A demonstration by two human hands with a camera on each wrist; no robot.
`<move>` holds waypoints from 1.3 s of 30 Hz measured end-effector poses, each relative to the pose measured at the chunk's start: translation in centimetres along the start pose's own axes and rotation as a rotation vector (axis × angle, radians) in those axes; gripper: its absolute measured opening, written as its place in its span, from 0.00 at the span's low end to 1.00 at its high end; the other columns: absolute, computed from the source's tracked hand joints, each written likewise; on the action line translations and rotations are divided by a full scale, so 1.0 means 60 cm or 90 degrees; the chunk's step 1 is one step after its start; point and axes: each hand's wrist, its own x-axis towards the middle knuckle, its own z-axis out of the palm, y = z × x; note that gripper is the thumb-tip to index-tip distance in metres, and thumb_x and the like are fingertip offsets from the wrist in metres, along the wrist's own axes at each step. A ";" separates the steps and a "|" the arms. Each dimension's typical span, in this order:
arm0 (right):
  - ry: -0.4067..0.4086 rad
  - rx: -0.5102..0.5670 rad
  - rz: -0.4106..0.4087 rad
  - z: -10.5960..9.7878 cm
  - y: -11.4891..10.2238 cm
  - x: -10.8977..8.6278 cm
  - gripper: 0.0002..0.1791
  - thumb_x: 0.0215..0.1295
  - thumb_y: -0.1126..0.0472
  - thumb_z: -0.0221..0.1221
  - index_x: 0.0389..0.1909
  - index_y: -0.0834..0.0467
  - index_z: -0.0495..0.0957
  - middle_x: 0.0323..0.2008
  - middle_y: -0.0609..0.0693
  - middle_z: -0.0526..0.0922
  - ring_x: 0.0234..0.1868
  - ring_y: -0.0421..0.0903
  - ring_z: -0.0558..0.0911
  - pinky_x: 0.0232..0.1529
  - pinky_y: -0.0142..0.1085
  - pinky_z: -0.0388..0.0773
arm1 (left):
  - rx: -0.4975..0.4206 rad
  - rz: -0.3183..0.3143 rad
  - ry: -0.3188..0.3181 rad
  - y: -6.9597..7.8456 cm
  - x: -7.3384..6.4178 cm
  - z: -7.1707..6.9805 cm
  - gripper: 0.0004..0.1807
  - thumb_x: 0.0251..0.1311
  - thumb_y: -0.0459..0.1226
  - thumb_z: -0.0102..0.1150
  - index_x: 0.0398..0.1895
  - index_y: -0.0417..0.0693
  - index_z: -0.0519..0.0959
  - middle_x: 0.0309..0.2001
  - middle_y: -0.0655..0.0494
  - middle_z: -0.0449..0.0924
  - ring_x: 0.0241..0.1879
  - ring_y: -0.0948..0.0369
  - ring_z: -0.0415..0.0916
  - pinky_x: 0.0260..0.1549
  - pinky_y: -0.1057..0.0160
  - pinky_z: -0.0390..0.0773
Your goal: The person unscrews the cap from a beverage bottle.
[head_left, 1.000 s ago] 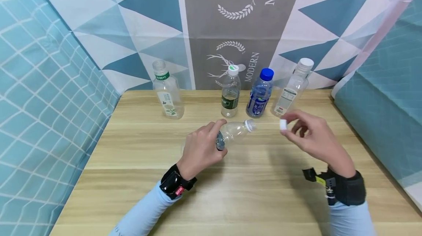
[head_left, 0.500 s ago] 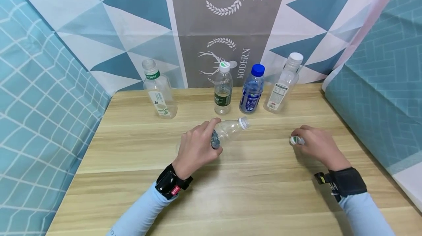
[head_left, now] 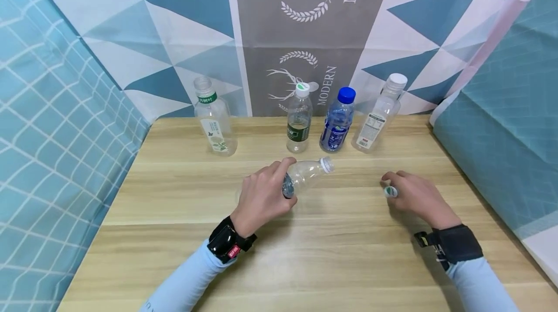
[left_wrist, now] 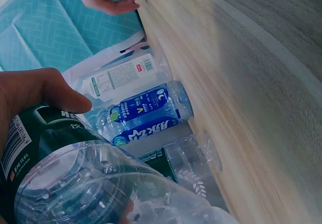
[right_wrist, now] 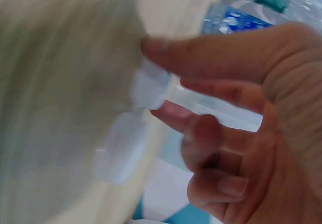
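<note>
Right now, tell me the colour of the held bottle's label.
The label is dark green with white print; the left wrist view shows it best.

1. Looks like thin, clear, shiny plastic on the tipped bottle (head_left: 306, 171).
2. Seems like smooth, hard plastic on the small white cap (head_left: 390, 192).
3. Looks like wood across the table (head_left: 322, 263), smooth with a soft shine.
4. Looks like dull, creased cloth on the patterned backdrop (head_left: 301, 33).
5. Shows shiny, see-through plastic on the blue bottle (head_left: 338, 120).
6. Looks like smooth, dull cloth on the light blue sleeves (head_left: 180, 275).
</note>
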 end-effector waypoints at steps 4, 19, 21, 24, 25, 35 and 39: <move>0.063 -0.008 -0.019 -0.022 -0.021 -0.009 0.27 0.55 0.55 0.74 0.56 0.57 0.82 0.49 0.61 0.85 0.35 0.52 0.84 0.28 0.47 0.79 | -0.024 -0.004 0.004 -0.003 0.007 0.004 0.43 0.36 0.45 0.79 0.63 0.56 0.74 0.36 0.60 0.85 0.24 0.65 0.77 0.15 0.68 0.71; 0.280 0.219 -0.277 -0.071 -0.204 0.054 0.11 0.54 0.74 0.69 0.34 0.55 0.83 0.32 0.46 0.87 0.31 0.39 0.83 0.33 0.36 0.86 | -0.102 -0.109 0.020 -0.031 0.009 0.011 0.46 0.33 0.45 0.82 0.63 0.56 0.74 0.45 0.52 0.89 0.31 0.57 0.85 0.23 0.59 0.81; 0.280 0.222 -0.294 -0.071 -0.212 0.055 0.13 0.53 0.75 0.69 0.32 0.54 0.83 0.31 0.45 0.86 0.30 0.37 0.82 0.32 0.34 0.85 | -0.104 -0.115 0.022 -0.031 0.010 0.009 0.46 0.33 0.45 0.82 0.63 0.57 0.74 0.45 0.52 0.89 0.31 0.58 0.85 0.23 0.59 0.81; 0.266 0.224 -0.298 -0.071 -0.213 0.056 0.13 0.53 0.76 0.68 0.31 0.54 0.83 0.31 0.45 0.86 0.30 0.37 0.82 0.32 0.35 0.85 | -0.110 -0.121 0.023 -0.032 0.012 0.006 0.47 0.33 0.45 0.82 0.64 0.56 0.74 0.45 0.51 0.89 0.32 0.57 0.85 0.24 0.60 0.81; 0.261 0.220 -0.293 -0.072 -0.211 0.055 0.13 0.53 0.75 0.68 0.31 0.54 0.83 0.31 0.45 0.86 0.31 0.37 0.82 0.32 0.34 0.85 | -0.117 -0.125 0.022 -0.034 0.013 0.005 0.47 0.33 0.45 0.82 0.65 0.56 0.73 0.46 0.51 0.89 0.33 0.56 0.85 0.25 0.59 0.81; 0.254 0.213 -0.256 -0.082 -0.203 0.068 0.11 0.55 0.74 0.68 0.32 0.54 0.83 0.30 0.45 0.86 0.30 0.39 0.80 0.31 0.38 0.84 | -0.492 -0.273 0.124 -0.111 0.066 0.012 0.52 0.45 0.38 0.83 0.74 0.52 0.62 0.65 0.42 0.75 0.61 0.47 0.77 0.62 0.41 0.77; 0.256 0.215 -0.256 -0.080 -0.201 0.073 0.12 0.55 0.73 0.68 0.31 0.53 0.82 0.29 0.44 0.84 0.29 0.38 0.79 0.30 0.37 0.83 | -0.519 -0.269 0.159 -0.142 0.110 0.027 0.55 0.46 0.43 0.83 0.75 0.55 0.58 0.71 0.46 0.68 0.69 0.48 0.70 0.69 0.39 0.70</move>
